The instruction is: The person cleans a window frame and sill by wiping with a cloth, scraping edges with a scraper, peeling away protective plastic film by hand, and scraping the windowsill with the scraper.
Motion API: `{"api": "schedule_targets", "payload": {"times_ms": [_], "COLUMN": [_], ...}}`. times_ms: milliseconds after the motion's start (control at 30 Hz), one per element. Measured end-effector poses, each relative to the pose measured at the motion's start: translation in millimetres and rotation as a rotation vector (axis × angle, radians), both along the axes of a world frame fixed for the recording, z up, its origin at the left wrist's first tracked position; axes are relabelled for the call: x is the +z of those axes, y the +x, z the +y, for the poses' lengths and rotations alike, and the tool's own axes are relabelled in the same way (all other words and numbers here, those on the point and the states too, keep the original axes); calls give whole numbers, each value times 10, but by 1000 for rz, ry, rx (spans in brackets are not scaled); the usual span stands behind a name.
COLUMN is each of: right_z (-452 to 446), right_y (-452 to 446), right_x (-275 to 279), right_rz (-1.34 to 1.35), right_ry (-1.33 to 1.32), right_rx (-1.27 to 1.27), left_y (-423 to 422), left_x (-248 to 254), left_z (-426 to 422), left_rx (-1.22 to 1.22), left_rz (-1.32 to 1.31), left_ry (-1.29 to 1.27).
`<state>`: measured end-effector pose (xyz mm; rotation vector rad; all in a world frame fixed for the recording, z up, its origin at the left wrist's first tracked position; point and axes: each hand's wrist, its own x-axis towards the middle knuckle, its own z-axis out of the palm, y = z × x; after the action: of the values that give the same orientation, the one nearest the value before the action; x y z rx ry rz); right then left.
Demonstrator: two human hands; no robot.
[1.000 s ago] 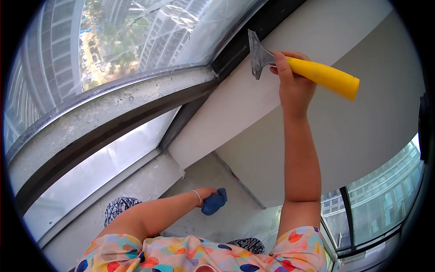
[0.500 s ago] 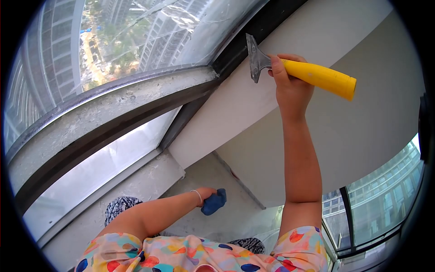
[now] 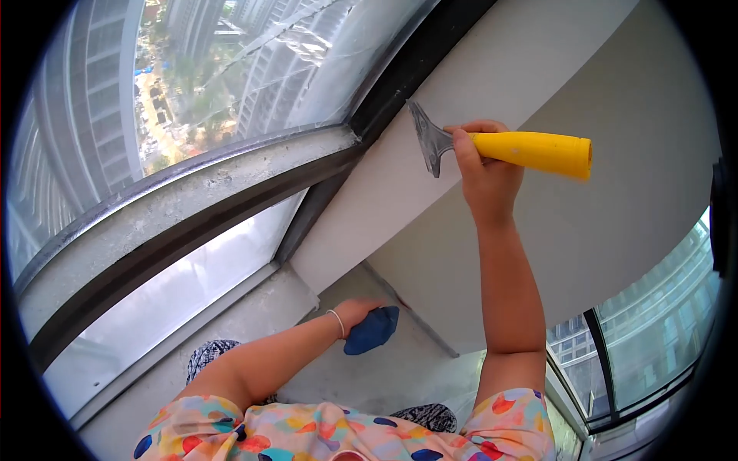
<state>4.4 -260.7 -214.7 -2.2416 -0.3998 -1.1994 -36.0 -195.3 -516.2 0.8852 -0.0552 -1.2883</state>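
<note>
A scraper [image 3: 538,150] with a yellow handle and a grey wedge-shaped head is gripped in my right hand [image 3: 492,173], raised at the upper right. Its blade edge lies close to the dark window frame [image 3: 396,84], over the pale wall [image 3: 477,84]; whether it touches is unclear. Lower down, my left hand [image 3: 359,313] is closed on a blue cloth [image 3: 372,330], bunched up and hanging from the fingers. A light bracelet circles that wrist.
A large window pane [image 3: 300,69] on the left looks down on tall buildings. Below it runs a curved, stained sill [image 3: 207,173]. A lower pane [image 3: 184,284] sits beneath. More glazing [image 3: 653,338] stands at the lower right. Concrete floor [image 3: 369,376] shows below.
My right hand has lowered the scraper slightly and shifted it left, turning the handle nearer to level. My left hand and the blue cloth have moved a little up and right.
</note>
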Motion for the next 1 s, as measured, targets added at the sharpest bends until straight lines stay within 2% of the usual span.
{"api": "schedule_targets", "payload": {"times_ms": [133, 200, 267, 300, 333, 400, 500, 600, 633, 733, 767, 833, 867, 900, 933, 967, 1000], "right_z": [-150, -241, -362, -421, -516, -587, -292, -431, -421, -598, -585, -560, -560, -549, -554, -574, -620], "right_y": [-424, -703, -894, -926, -967, -1049, -1263, -1294, -1343, -1411, -1417, -1395, -1397, -1415, -1432, -1435, -1439], "right_x": [-95, -316, -654, -823, -967, -1234, -1364, -1855, -1844, -2011, -2042, -2059, -2034, -2003, -1996, -2018, -2030], "right_rz": [77, 107, 57, -11, -71, -7, 261, 303, 323, 483, 461, 406, 396, 389, 384, 386, 382], "right_ry": [104, 129, 238, 297, 151, 113, 825, 730, 890, 990, 1112, 1355, 1408, 1462, 1513, 1490, 1465], "right_rx": [8, 1, 69, 152, 5, -41, 351, 421, 430, 372, 390, 418, 430, 439, 445, 445, 448], "left_y": [263, 352, 417, 422, 436, 372, 188, -17, -36, 7, 58, 244, 450, 668, 917, 1064, 1177], "left_x": [596, 1095, 1545, 1765, 1939, 2074, 2046, 1688, 1631, 1643, 1749, 1962, 2078, 2190, 2305, 2436, 2546], "left_z": [242, 457, 564, 620, 646, 573, 279, 4, 7, 136, 199, 285, 322, 398, 484, 546, 609], "left_rx": [259, 355, 356, 360, 366, 427, 510, 499, 461, 307, 223, 455, 672, 907, 1125, 1284, 1355], "left_rz": [-718, -873, -556, -468, -385, -427, -522, -881, -996, -1826, -1785, -1926, -2097, -2133, -2126, -1990, -2032], "left_ry": [-92, -119, -429, -459, -485, -467, -416, -227, -142, 187, 185, 251, 298, 371, 405, 383, 444]}}
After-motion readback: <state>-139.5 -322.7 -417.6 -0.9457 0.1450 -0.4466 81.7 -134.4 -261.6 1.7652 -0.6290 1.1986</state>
